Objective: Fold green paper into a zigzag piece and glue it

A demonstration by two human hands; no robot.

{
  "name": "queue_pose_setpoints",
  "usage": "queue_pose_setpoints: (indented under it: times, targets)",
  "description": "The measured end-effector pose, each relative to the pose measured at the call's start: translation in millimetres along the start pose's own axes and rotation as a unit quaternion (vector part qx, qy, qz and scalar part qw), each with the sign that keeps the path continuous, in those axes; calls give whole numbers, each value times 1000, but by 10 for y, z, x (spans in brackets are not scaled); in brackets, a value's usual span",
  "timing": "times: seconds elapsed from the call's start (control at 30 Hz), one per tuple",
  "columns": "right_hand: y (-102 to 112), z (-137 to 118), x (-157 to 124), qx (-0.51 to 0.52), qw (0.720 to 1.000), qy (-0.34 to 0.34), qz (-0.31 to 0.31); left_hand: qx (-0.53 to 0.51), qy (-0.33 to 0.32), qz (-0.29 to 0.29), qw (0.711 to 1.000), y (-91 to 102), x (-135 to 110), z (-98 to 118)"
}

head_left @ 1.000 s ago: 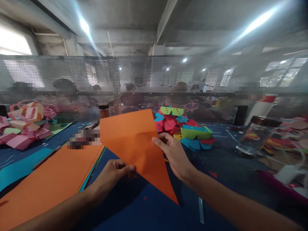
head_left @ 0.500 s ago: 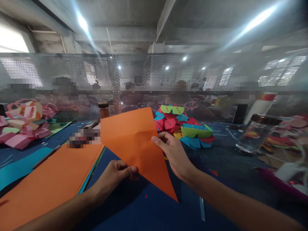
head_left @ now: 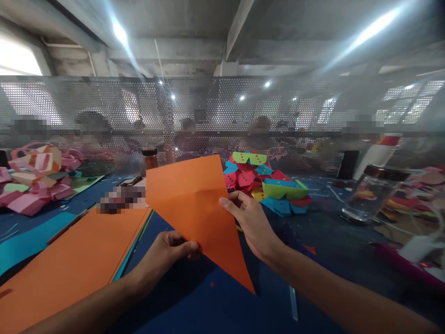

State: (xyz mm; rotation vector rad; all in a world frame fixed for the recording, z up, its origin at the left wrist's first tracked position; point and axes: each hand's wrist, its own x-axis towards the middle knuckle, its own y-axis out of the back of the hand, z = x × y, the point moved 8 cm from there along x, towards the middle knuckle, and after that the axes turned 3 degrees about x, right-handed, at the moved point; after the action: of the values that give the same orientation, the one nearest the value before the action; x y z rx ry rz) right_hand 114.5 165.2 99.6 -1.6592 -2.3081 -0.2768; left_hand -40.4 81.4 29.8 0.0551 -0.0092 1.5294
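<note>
A sheet of orange paper [head_left: 194,199] is held up above the blue tabletop [head_left: 194,306], tilted, with one pointed corner hanging toward me at the lower right. My left hand [head_left: 170,253] pinches its lower left edge between thumb and fingers. Along the right edge, my right hand [head_left: 252,220] grips the sheet, thumb on the near face and fingers behind. A faint crease runs across the paper's middle. To the left lies a stack of orange sheets [head_left: 79,255], with blue and green edges showing under it.
Folded colourful paper pieces [head_left: 248,178] are heaped behind the sheet. Pink paper shapes [head_left: 38,181] pile up at far left. A clear glass jar [head_left: 368,195] stands right, near a white charger [head_left: 417,253]. A perforated metal screen [head_left: 208,111] closes the back, with people beyond it.
The orange sheet's hanging corner has shifted very slightly left. Both hands keep the same grip and almost the same place.
</note>
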Motion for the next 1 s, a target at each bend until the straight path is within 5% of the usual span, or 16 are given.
queue_pose_setpoints:
  times: [0.33,0.7,1.0]
  targets:
    - [-6,18,0,-13,1000,5,-1,23,18,51,998,105,17,-98]
    - [-16,10,-22,10,1000,-4,0,2,18,6,1000,27,39,-138]
    - [-20,17,-22,20,1000,-7,-4,25,-4,36,999,91,46,-122]
